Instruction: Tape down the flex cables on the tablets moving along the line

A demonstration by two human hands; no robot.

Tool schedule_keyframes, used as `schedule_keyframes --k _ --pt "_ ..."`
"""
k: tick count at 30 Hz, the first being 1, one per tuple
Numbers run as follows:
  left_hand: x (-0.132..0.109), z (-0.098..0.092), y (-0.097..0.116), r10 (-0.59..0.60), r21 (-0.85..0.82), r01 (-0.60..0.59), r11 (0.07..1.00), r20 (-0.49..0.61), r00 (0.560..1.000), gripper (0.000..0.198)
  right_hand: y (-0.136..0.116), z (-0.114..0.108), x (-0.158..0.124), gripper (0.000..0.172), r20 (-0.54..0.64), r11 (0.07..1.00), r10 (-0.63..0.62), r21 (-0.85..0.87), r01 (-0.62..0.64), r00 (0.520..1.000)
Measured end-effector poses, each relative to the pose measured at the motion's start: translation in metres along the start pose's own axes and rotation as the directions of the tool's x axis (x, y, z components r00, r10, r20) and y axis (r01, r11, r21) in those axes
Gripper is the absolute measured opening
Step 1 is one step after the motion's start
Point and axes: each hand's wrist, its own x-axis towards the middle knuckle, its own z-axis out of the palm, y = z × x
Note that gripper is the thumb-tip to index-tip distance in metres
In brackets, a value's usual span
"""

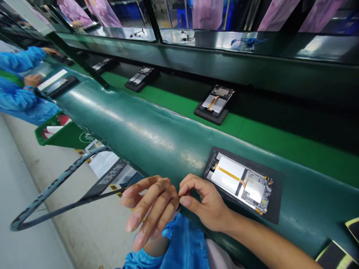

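Observation:
My left hand is held over the bench's front edge, fingers stretched out and apart, with nothing seen in it. My right hand is closed, thumb and forefinger pinched together against the side of my left hand. What the pinch holds, if anything, is too small to make out. Just behind my right hand lies an opened tablet showing a silver battery, an orange ribbon cable and a circuit board. It rests on a black pad; neither hand holds it.
More opened tablets on black pads line the green conveyor behind the bench. A co-worker in blue sleeves works at the left, near a green bin. A bent metal bar juts out at lower left. Yellow-edged black pieces lie at lower right.

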Motion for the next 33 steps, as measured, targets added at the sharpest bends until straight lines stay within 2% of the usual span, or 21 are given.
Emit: schedule_keyframes --k 9,13,17,20,23,25,27,29,31,33 --pt "-0.003 0.002 0.003 0.052 0.15 -0.037 0.988 -0.102 0.993 0.029 -0.001 0.0 0.0 0.03 0.042 1.0 0.018 0.008 -0.019 0.999" --pt "-0.001 0.002 -0.001 0.07 0.113 -0.06 0.992 -0.087 0.994 0.03 -0.002 -0.001 -0.002 0.03 0.018 1.0 0.011 -0.016 -0.011 1.0" --pt "-0.003 0.002 -0.005 0.086 0.067 -0.08 0.995 -0.093 0.992 0.031 0.002 -0.001 -0.004 0.028 -0.064 0.997 0.02 -0.073 -0.024 0.998" --pt "-0.003 0.003 -0.003 0.088 0.077 -0.082 0.994 -0.083 0.993 0.026 0.004 -0.011 -0.003 0.026 -0.13 0.988 0.065 -0.132 -0.082 0.989" --pt "0.0 0.004 0.006 0.021 0.232 0.012 0.973 -0.138 0.99 0.023 -0.003 -0.041 0.001 0.024 -0.084 0.947 0.126 -0.285 -0.145 0.988" --pt "0.002 0.004 0.016 -0.041 0.473 0.142 0.869 -0.216 0.975 0.026 -0.013 -0.069 0.008 0.022 -0.008 0.881 0.175 -0.445 -0.16 0.985" --pt "0.0 0.002 0.027 -0.058 0.683 0.271 0.679 -0.318 0.946 0.029 -0.022 -0.097 0.016 0.022 0.061 0.772 0.234 -0.618 -0.147 0.97" --pt "-0.004 -0.002 0.037 -0.044 0.794 0.387 0.469 -0.417 0.908 0.03 -0.028 -0.121 0.025 0.02 0.106 0.647 0.307 -0.752 -0.126 0.946" --pt "-0.011 -0.008 0.043 -0.051 0.855 0.478 0.201 -0.478 0.877 0.03 -0.03 -0.136 0.032 0.019 0.144 0.536 0.378 -0.839 -0.09 0.914" --pt "-0.02 -0.016 0.044 -0.061 0.86 0.492 -0.134 -0.502 0.863 0.028 -0.028 -0.141 0.036 0.017 0.185 0.439 0.445 -0.898 -0.034 0.876"
